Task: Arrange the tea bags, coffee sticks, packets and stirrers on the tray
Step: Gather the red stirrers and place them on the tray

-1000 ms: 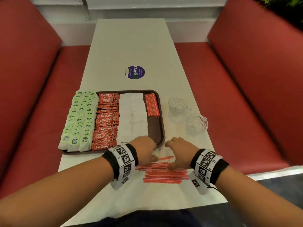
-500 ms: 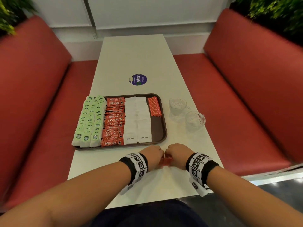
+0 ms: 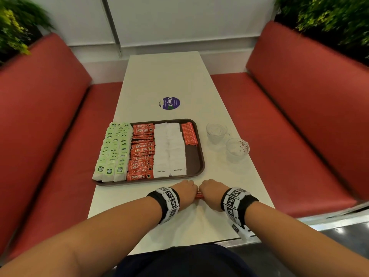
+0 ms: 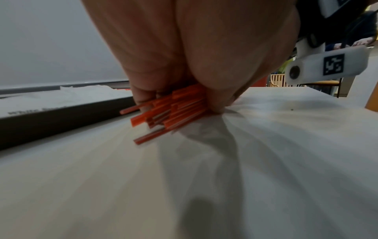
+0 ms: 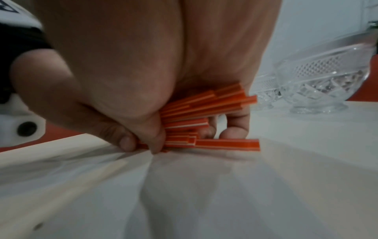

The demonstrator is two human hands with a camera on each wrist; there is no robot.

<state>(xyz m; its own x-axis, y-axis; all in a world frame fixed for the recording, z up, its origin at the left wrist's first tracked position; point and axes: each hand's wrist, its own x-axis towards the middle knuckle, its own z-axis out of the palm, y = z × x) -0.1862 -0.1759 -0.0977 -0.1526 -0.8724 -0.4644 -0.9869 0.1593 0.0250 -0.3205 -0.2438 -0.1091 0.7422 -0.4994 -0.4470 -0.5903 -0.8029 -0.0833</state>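
A brown tray (image 3: 200, 156) on the white table holds rows of green tea bags (image 3: 113, 150), red coffee sticks (image 3: 142, 152), white sugar packets (image 3: 169, 148) and a small stack of red stirrers (image 3: 188, 133). Just in front of the tray, my left hand (image 3: 186, 191) and right hand (image 3: 211, 190) sit side by side, both gripping one bundle of red stirrers (image 3: 198, 194) against the table. The left wrist view shows the bundle's ragged left ends (image 4: 163, 113) sticking out of my curled fingers. In the right wrist view its right ends (image 5: 214, 110) fan out past my thumb.
Two clear glass cups (image 3: 216, 132) (image 3: 237, 148) stand to the right of the tray. A round purple sticker (image 3: 169, 103) lies on the table beyond it. Red bench seats (image 3: 279, 126) flank the table, with plants behind their backs.
The stirrers lay spread on the table under my hands a second ago. My hands have since drawn together and gathered them into one bundle. The head view has tilted up.
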